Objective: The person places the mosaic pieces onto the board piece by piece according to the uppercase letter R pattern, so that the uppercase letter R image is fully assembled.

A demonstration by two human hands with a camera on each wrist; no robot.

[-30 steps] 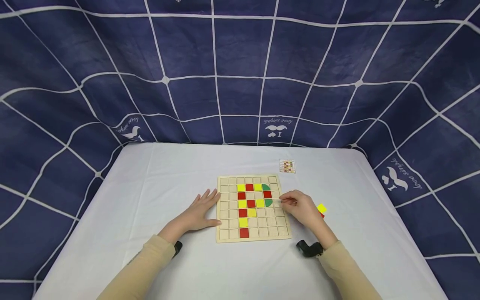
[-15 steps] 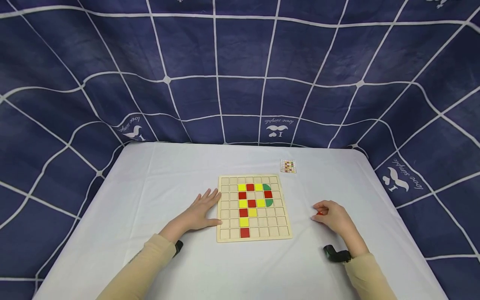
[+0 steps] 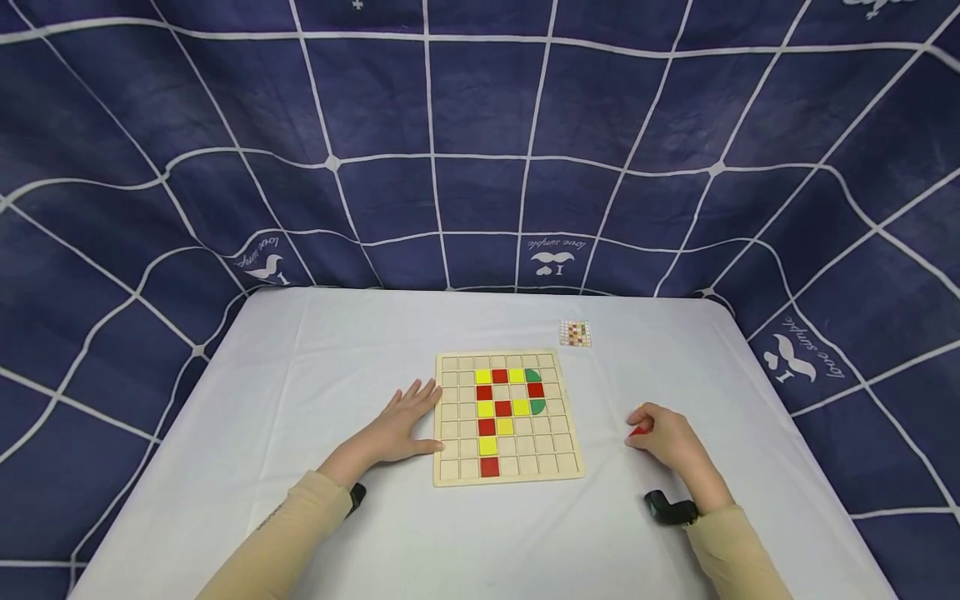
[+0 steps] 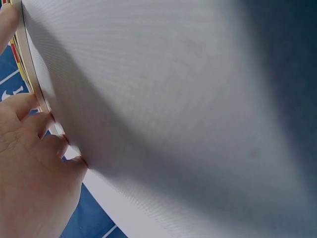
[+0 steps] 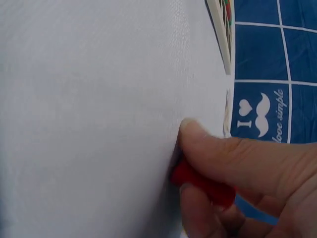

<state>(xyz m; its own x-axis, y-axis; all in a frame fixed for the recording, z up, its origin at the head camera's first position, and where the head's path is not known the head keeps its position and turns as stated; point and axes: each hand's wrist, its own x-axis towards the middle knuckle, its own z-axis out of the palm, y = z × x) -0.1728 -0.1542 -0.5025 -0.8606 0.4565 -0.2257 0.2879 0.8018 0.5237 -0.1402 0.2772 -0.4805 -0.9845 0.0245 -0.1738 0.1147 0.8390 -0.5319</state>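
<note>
A square wooden grid board (image 3: 457, 362) lies on the table, with red, yellow and green tiles set in its cells in a P-like shape. My left hand (image 3: 401, 425) rests at the board's left edge, fingers spread and thumb touching the rim; the left wrist view shows the fingertips (image 4: 59, 141) along that edge. Right of the board, my right hand (image 3: 667, 433) is low over the cloth. Between thumb and finger it pinches a red tile (image 5: 205, 186). A bit of yellow shows just behind those fingers in the head view, mostly hidden by the hand.
A small printed pattern card (image 3: 575, 333) lies beyond the board's upper right corner. White cloth (image 3: 337, 350) covers the table, and a dark blue gridded curtain (image 3: 480, 200) stands at the back and sides.
My right hand has moved from the board's right edge out to the right, over the loose red and yellow tiles, and now pinches a red one. The left hand has stayed put.
</note>
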